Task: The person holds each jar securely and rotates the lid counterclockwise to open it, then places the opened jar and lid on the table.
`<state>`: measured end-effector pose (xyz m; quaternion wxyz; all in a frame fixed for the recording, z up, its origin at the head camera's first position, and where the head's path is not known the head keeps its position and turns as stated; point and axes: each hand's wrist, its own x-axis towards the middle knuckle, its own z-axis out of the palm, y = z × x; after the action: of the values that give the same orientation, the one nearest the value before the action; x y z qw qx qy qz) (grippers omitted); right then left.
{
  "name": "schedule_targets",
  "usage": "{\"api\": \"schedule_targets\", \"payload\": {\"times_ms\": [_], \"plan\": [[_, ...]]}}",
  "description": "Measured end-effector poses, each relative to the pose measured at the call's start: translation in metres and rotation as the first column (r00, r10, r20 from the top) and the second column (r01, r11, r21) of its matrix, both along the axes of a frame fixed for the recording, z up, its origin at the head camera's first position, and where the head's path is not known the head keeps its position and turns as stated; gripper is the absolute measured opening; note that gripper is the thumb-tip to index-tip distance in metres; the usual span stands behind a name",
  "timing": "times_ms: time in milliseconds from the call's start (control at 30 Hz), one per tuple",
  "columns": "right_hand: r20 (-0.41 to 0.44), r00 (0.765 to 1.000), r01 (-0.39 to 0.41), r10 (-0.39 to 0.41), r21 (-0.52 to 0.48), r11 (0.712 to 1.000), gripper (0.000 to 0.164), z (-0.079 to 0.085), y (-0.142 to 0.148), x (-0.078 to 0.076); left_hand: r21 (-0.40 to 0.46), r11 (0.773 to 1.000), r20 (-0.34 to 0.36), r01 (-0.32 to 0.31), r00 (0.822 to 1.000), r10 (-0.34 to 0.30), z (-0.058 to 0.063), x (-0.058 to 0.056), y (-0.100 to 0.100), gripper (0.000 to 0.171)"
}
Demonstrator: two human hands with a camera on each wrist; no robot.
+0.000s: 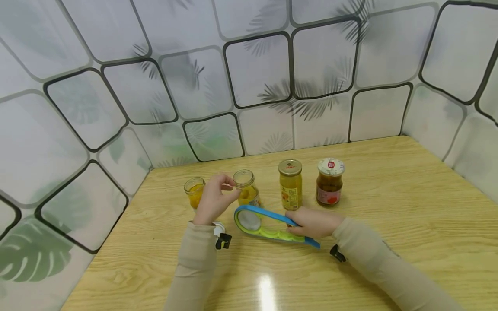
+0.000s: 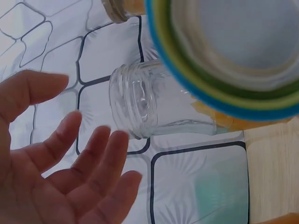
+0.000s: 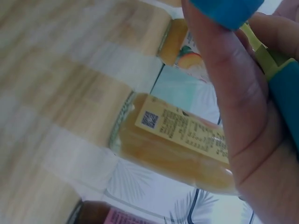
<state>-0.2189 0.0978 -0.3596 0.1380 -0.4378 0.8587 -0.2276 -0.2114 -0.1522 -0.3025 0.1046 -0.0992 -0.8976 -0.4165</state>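
My right hand [image 1: 313, 222] grips the handles of a blue and green jar opener [image 1: 268, 213]. A pale round lid [image 1: 249, 220] sits inside the opener's loop, just in front of an uncapped glass jar [image 1: 245, 192] with yellow fruit in it. Beside that jar's mouth is my left hand [image 2: 70, 163], its fingers loosely spread and holding nothing; the jar's threaded rim [image 2: 124, 100] shows bare in the left wrist view. To the right stands a capped yellow jar [image 3: 175, 144], close behind my right hand.
Left of my left hand is another uncapped jar [image 1: 194, 190] with orange contents. A brown jar [image 1: 330, 183] with a white lid stands at the right. Near my left wrist lies a white round thing [image 1: 219, 228], partly hidden. Patterned walls edge the wooden table [image 1: 404, 203].
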Motion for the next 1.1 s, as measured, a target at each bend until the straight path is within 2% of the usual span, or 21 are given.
{"api": "schedule_targets", "payload": {"times_ms": [300,733,1100], "plan": [[0.060,0.998,0.005,-0.005,0.000,1.000,0.013,-0.0073,-0.0045,0.0007,-0.071,0.991,0.096,0.115,0.990,-0.107,-0.0003,0.0023,-0.0024,0.008],[0.212,0.976,0.055,-0.054,-0.002,0.998,0.016,-0.0057,-0.0054,0.0042,-0.128,0.982,0.132,0.138,0.984,-0.121,-0.0012,0.0015,0.0020,0.007],[0.215,0.975,0.061,-0.063,0.019,0.998,0.016,-0.0072,-0.0060,0.0029,-0.112,0.979,0.142,0.171,0.978,-0.154,-0.0023,0.0014,0.0044,0.012]]}}
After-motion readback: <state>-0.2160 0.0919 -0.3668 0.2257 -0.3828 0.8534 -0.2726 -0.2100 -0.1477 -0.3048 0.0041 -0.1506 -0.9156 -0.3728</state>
